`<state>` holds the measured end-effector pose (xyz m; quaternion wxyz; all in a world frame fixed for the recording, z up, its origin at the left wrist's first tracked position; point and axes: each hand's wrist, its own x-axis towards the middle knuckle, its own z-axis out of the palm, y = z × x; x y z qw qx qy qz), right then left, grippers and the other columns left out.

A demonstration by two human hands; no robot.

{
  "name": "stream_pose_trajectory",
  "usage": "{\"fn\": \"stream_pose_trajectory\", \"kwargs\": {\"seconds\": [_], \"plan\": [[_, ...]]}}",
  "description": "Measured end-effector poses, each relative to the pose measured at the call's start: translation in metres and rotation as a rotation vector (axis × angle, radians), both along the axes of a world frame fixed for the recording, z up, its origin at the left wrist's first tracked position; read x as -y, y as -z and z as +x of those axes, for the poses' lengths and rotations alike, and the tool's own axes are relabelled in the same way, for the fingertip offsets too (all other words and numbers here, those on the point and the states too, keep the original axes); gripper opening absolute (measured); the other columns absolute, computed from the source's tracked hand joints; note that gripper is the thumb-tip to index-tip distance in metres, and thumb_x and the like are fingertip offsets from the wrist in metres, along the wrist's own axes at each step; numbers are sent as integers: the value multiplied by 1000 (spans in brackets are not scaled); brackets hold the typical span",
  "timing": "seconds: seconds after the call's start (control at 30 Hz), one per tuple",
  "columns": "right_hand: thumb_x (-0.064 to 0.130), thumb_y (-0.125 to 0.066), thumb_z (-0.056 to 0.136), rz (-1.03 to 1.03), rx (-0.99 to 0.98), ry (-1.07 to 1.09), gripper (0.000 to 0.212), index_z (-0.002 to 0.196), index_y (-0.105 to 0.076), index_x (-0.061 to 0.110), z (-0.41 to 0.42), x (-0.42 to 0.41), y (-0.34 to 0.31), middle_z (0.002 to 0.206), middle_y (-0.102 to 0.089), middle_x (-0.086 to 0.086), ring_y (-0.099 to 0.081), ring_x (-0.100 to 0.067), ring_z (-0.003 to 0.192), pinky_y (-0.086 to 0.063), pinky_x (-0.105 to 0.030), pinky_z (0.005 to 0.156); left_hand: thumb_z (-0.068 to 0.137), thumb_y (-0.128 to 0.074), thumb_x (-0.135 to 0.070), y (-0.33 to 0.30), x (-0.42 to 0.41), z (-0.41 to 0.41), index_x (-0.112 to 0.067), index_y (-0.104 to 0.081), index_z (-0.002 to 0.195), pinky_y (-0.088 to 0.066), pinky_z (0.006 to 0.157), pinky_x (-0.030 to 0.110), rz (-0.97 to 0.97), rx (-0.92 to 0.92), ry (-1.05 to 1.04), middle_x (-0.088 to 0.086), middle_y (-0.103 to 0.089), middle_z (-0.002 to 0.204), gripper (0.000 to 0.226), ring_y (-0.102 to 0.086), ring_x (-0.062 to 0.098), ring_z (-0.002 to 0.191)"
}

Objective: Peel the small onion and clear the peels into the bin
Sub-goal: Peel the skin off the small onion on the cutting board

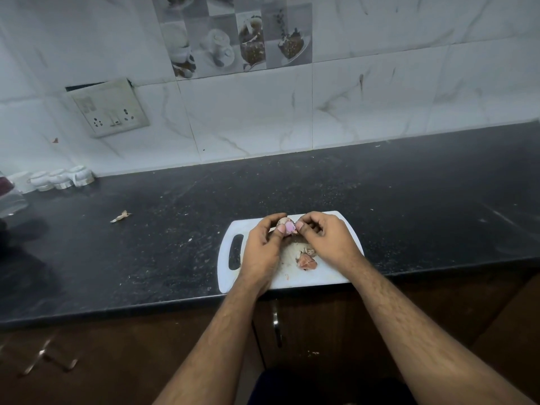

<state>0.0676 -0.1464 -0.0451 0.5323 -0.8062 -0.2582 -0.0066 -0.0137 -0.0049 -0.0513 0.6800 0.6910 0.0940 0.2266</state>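
From the head view, the small onion (287, 225) is held in the air just above the far edge of the white cutting board (327, 274), between the two hands. The left hand (264, 244) has its fingers curled around the onion from the left side and its thumb presses on the near face, so this hand is clamped on it. The right hand (323, 236) comes from the right side, and its thumb and forefinger are pinched together at the right end of the onion, most likely on a piece of skin; the skin itself is too small to see clearly.

So the thing lies to the right of the left hand and to the left of the right hand, touching both. The purple flesh already shows on the near side, and I judge the peeling is partly done. The next pull probably goes to the right and toward the body, away from the holding hand.

Loose peels (307, 260) lie on the board, just under the right hand. One more peel (120, 216) lies well apart on the dark tabletop (409, 200), to the left. The board sits at the near edge of the tabletop and there is open room on both sides. No bin is visible in this view, so I cannot tell which way the peels must be carried.
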Motion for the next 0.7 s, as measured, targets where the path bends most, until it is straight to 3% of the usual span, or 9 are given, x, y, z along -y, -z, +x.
{"fn": "stream_pose_trajectory", "kwargs": {"seconds": [0.2, 0.5, 0.7], "plan": [[29, -68, 98, 6, -28, 18, 11, 93, -75, 23, 2, 1, 1, 70, -67, 11, -55, 5, 58, -43, -10, 58, 108, -56, -17, 3, -2, 3, -17, -68, 130, -57, 104, 36, 23, -15, 7, 2, -75, 124, 25, -71, 17, 118], [30, -57, 104, -80, 51, 124, 14, 101, -67, 19, 1, 1, -1, 72, -60, 14, -53, 0, 63, -40, -11, 56, 111, -46, -8, -4, 2, 0, -9, -68, 127, -60, 94, 29, -98, -11, 29, 5, -75, 121, 28, -74, 20, 113], [23, -64, 100, -60, 55, 216, 7, 99, -69, 19, 2, 0, 1, 75, -63, 15, -56, 1, 63, -42, -11, 58, 110, -47, -9, -6, 4, 0, -12, -69, 125, -59, 98, 35, -153, -37, 7, 6, -75, 122, 27, -76, 19, 110]]}}
